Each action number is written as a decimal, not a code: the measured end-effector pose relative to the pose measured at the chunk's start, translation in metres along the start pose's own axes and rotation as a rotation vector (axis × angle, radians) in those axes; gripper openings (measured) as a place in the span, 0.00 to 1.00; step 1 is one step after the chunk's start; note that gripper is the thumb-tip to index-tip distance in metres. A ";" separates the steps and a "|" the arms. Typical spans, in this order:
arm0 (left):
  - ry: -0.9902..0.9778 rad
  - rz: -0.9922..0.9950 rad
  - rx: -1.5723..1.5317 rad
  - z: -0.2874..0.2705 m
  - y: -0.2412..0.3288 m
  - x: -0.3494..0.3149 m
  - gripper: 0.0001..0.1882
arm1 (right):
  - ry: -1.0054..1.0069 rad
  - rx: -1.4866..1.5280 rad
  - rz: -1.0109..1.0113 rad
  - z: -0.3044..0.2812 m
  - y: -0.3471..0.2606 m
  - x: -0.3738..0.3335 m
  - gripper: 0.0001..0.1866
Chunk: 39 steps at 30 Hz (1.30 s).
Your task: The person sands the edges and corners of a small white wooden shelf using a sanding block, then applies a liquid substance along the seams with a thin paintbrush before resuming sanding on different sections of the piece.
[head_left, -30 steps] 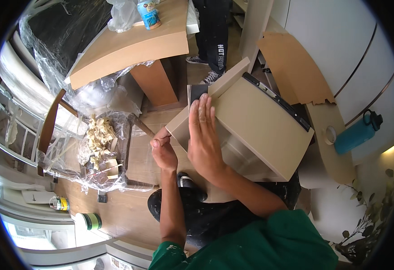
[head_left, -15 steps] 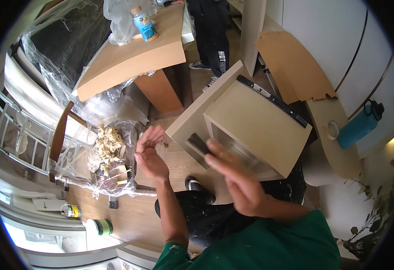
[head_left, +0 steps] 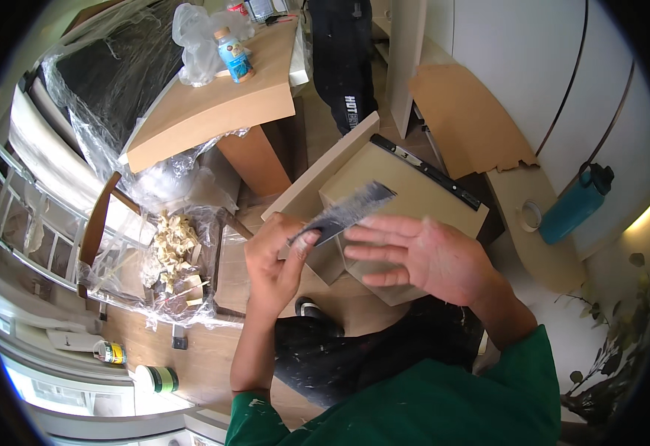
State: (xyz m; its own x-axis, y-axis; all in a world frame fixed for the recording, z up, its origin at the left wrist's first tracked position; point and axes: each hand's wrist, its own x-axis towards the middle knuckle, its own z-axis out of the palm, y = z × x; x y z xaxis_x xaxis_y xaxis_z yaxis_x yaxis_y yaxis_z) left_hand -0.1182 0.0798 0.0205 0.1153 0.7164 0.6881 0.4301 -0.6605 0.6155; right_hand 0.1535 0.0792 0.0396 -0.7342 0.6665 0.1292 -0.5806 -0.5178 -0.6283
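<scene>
Now that the right hand (head_left: 432, 256) has lifted off the beige box (head_left: 406, 208), its fingers spread empty beside the dark sheet (head_left: 343, 212) the left hand (head_left: 276, 260) pinches above it.

1. Dark, rough-looking abrasive sheet (head_left: 343, 213), pinched in the left hand (head_left: 276, 260).
2. Matt, smooth beige board box (head_left: 395, 215), frame centre.
3. Crinkled glossy clear plastic wrap (head_left: 128, 89), upper left.
4. Glossy teal bottle (head_left: 574, 204), right.
</scene>
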 end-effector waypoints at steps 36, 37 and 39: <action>0.731 0.118 -0.034 0.027 -0.080 -0.025 0.32 | -0.122 -2.363 -0.579 0.004 -0.086 0.104 0.37; 0.732 0.097 -0.021 0.023 -0.084 -0.025 0.37 | -0.197 -2.445 -0.569 0.004 -0.090 0.110 0.38; 0.734 0.054 -0.001 0.012 -0.094 -0.019 0.46 | -0.356 -2.606 -0.546 0.005 -0.098 0.121 0.40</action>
State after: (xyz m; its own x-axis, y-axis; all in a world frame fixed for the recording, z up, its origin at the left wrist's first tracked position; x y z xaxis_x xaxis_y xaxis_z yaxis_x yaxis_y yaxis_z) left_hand -0.1499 0.1308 -0.0547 -0.4926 0.3483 0.7975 0.4399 -0.6910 0.5736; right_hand 0.1198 0.2076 0.1206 -0.8942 0.2797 0.3496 0.3894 0.8713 0.2988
